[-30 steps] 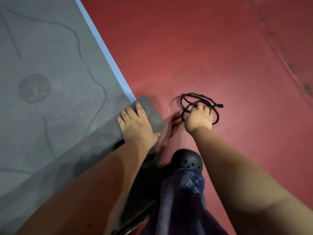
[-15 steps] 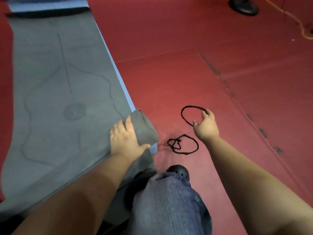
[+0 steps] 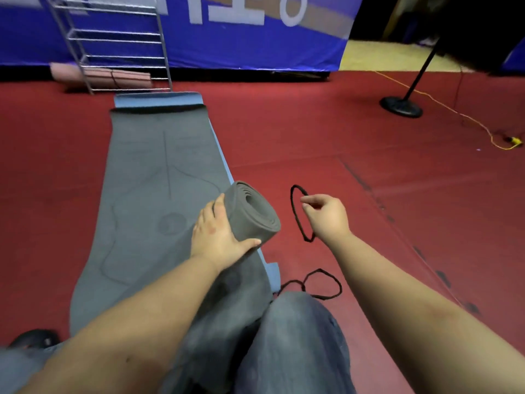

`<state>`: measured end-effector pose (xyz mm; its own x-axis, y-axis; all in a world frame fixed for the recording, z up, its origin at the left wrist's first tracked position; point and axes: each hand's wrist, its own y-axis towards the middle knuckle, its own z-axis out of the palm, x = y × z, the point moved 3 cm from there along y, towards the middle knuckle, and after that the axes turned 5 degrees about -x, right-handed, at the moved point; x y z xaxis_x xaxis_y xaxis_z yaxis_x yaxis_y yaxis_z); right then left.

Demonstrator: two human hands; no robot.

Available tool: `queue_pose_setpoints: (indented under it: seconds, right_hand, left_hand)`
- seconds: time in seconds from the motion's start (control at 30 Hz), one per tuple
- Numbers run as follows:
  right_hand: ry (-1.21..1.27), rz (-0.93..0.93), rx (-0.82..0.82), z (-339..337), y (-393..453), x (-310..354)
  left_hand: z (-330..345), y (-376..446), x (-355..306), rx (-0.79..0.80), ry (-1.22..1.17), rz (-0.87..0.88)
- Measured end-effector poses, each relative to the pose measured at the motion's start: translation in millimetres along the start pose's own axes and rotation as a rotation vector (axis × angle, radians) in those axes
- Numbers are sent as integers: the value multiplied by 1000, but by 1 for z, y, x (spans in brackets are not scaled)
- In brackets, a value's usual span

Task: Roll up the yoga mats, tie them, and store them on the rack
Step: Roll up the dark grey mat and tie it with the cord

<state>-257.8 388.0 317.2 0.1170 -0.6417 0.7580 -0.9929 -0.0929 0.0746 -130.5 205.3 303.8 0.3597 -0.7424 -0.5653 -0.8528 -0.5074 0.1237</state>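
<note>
A grey yoga mat (image 3: 159, 172) with a blue underside lies on the red floor, its near end wound into a roll (image 3: 251, 213). My left hand (image 3: 220, 237) grips that roll, thumb under its end, and lifts it off the floor. To its right my right hand (image 3: 326, 216) pinches a black loop tie (image 3: 295, 211) that hangs in the air. A second black tie (image 3: 322, 285) lies on the floor by my knee. The metal rack (image 3: 113, 44) stands at the back left with a rolled pink mat (image 3: 99, 76) on its lowest shelf.
A blue banner (image 3: 255, 38) spans the back wall. A black stand base (image 3: 400, 106) and a yellow cable (image 3: 468, 123) sit at the right on the red floor (image 3: 369, 155). My jeans-clad knee (image 3: 295, 336) fills the bottom middle.
My right hand has picked one black tie off the floor and raised it. My left hand has lifted the roll's end. The view has tilted up, showing the rack.
</note>
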Motion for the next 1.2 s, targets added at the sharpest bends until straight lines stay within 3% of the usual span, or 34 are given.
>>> queue_pose_setpoints:
  seconds: [0.2,0.37,0.5,0.7,0.83,1.0,1.1,1.2]
  right_hand:
    - [363,-275,55,1,-66,141]
    - [493,-387,268,3,-117,223]
    - [411,-441,431,13,-157,249]
    - [118,-503,664,41,-188,218]
    - [236,-439,636,44,-187,201]
    - [179,-413,431,48,-184,183]
    - [115,-415,347,50,-183,180]
    - [22,-405,278,48,-179,181]
  left_hand:
    - [-86,-33,13,-188,-215,-70]
    - [-140,-69,28,-305,-422,-130]
    - [-144,-98,43,-338,-526,-242]
    - [-118,-126,61,-239,-499,-289]
    - [-110,-124,57,-219,-468,-260]
    - [-108,-127,49,-289,-307,-262]
    - [-109,-128,53,-218,-351,-222]
    - [-112,-130,62,-202,-559,-130]
